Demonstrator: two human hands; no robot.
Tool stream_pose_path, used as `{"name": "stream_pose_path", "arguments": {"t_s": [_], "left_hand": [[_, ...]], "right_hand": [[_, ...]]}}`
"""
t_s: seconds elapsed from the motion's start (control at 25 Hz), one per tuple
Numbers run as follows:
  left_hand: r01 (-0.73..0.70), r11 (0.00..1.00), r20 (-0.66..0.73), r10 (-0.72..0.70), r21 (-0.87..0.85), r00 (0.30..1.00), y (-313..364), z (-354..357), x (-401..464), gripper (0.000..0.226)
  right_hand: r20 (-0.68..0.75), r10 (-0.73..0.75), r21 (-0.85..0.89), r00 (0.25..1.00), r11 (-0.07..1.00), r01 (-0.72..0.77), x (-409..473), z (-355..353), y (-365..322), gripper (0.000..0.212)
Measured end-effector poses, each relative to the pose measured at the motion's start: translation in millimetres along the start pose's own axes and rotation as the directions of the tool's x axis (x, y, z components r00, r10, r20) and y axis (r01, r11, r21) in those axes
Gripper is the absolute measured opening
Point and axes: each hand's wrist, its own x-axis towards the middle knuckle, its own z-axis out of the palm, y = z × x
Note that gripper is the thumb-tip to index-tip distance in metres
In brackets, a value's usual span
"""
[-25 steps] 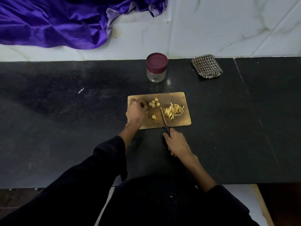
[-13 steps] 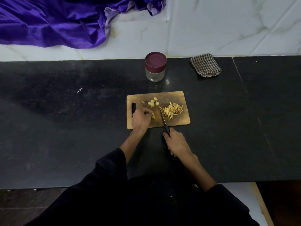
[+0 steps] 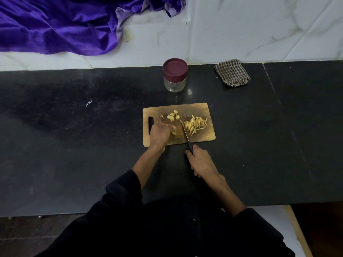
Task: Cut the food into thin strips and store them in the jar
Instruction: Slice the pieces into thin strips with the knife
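- Partway through, by the look of it: pale yellow pile of thin cut strips [image 3: 195, 125] heaped toward the right end of the worn rectangular wooden cutting board [image 3: 207, 110], the strips lying mostly on a slant from near-left to far-right.
- Still uncut: small cluster of pale yellow food chunks [image 3: 172, 116] near the board's far edge, just left of centre, plus one more pale chunk [image 3: 174, 133] held down at the fingertips of the left hand [image 3: 160, 134].
- Left hand resting on the board's left half, beside the handle slot, fingers curled over and pinching that chunk in place.
- Right hand [image 3: 201, 161] wrapped firmly round the black handle of the slim steel-bladed kitchen knife [image 3: 185, 133], off the board's near edge, over the dark stone bench [image 3: 74, 145].
- Knife laid lengthwise from near to far, tip pointing away toward the wall and a touch left, blade running between the held chunk and the strip pile.
- Nothing stored yet: clear glass jar with maroon screw lid [image 3: 175, 75] standing upright, lid on and seemingly empty, near the bench's far edge, well apart from the board.
- Left to do, on this evidence: slicing the remaining chunks, opening the jar, transferring the strips.
- Folded checked brown-and-white cloth [image 3: 232, 72] at the far edge, right of the jar; purple satin fabric [image 3: 55, 25] draped on the white ledge beyond.
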Motion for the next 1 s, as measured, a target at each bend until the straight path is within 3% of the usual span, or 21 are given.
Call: {"name": "stream_pose_path", "arguments": {"t_s": [0.08, 0.2, 0.4, 0.8, 1.0], "left_hand": [[0.037, 0.999, 0.002, -0.037, -0.024, 0.999, -1.3, -0.8, 2.3, 0.005], [0.034, 0.992, -0.026, -0.031, 0.121, 0.999, -8.8, 0.0, 7.4, 0.007], [-0.096, 0.932, -0.047, 0.12, 0.35, 0.992, -9.6, 2.3, 2.9, 0.008], [-0.314, 0.852, -0.038, 0.362, 0.418, 0.932, -23.5, -3.6, -6.7, 0.019], [-0.364, 0.813, -0.009, 0.412, 0.454, 0.911, -35.7, -1.2, -4.3, 0.028]], "right_hand": [[0.004, 0.0, -0.005, 1.0, 1.0, 0.0, 0.2, 0.7, -0.2, 0.027], [0.015, 0.007, -0.007, 1.0, 1.0, -0.006, 0.5, 0.7, -0.4, 0.027], [-0.004, -0.001, -0.005, 1.0, 1.0, 0.001, 0.7, 0.5, 0.9, 0.025], [0.001, -0.002, -0.027, 1.0, 1.0, 0.002, 0.6, 3.5, -0.9, 0.026], [0.046, 0.004, -0.021, 0.999, 1.0, -0.003, -3.6, 8.1, -2.1, 0.026]]}}
